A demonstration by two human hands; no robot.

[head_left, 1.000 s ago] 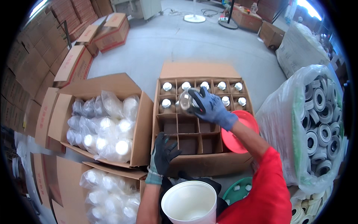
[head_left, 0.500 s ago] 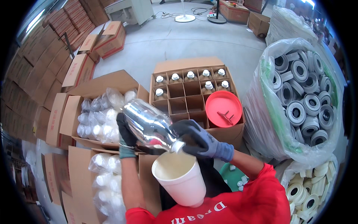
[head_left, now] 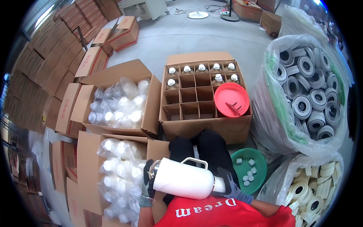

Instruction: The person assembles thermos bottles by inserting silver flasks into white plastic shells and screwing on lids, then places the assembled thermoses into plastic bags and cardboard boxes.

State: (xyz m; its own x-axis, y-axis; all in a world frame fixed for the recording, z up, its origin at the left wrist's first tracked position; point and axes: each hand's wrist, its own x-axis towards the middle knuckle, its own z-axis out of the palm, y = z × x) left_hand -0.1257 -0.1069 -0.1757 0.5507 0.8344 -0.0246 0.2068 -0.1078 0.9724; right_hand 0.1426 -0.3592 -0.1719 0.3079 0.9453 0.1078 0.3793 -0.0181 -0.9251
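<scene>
Smooth grey floor [head_left: 166,43] lies beyond the gloved hands [head_left: 146,185] gripping a glossy white cylindrical jug [head_left: 183,179] at both ends.

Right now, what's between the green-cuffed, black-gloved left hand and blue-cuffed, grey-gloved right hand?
Head view: a white cylindrical container with a loop handle, tipped sideways, plus a shiny piece by the left hand.

Grey rings [head_left: 317,80] in a translucent bag [head_left: 266,108]
</scene>
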